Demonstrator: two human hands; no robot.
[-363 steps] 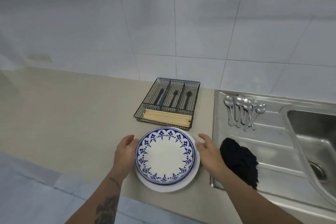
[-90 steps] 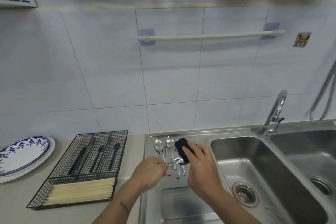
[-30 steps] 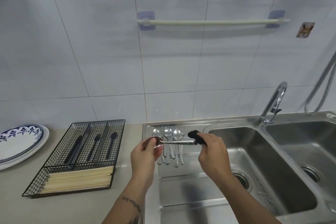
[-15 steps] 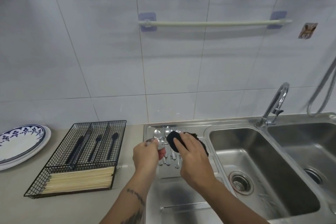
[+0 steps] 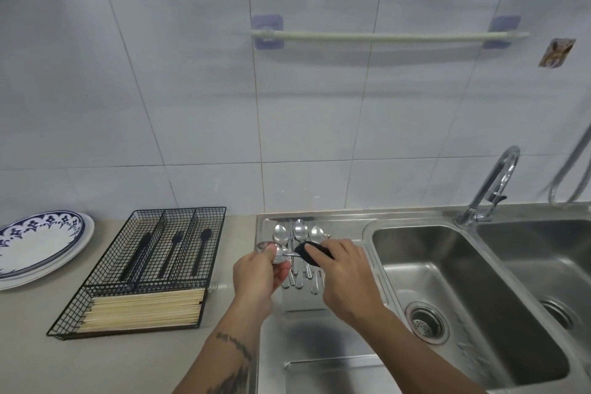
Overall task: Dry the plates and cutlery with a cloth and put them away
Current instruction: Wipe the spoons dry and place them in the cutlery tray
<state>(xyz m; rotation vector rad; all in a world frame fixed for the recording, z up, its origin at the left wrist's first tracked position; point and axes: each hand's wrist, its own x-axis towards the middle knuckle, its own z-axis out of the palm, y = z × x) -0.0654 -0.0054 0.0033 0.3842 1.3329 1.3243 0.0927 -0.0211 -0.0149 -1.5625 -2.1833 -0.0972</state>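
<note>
Bystanders around my sink

Ahead of me a pale towel rail (image 5: 388,37) runs across the white tiled wall (image 5: 160,89) on two bluish stick-on mounts, a small picture sticker (image 5: 556,52) just right of it. A curved chrome tap (image 5: 494,184) stands behind the double stainless steel sink (image 5: 454,297), and a grey flexible hose (image 5: 572,176) hangs at my far right.

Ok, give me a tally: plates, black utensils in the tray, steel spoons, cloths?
Plates: 2, stacked
Black utensils: 3
Spoons: 4 with bowls showing, 3 on the drainboard and 1 in the left hand
Cloth: 1, in the right hand
Total: 10
</note>
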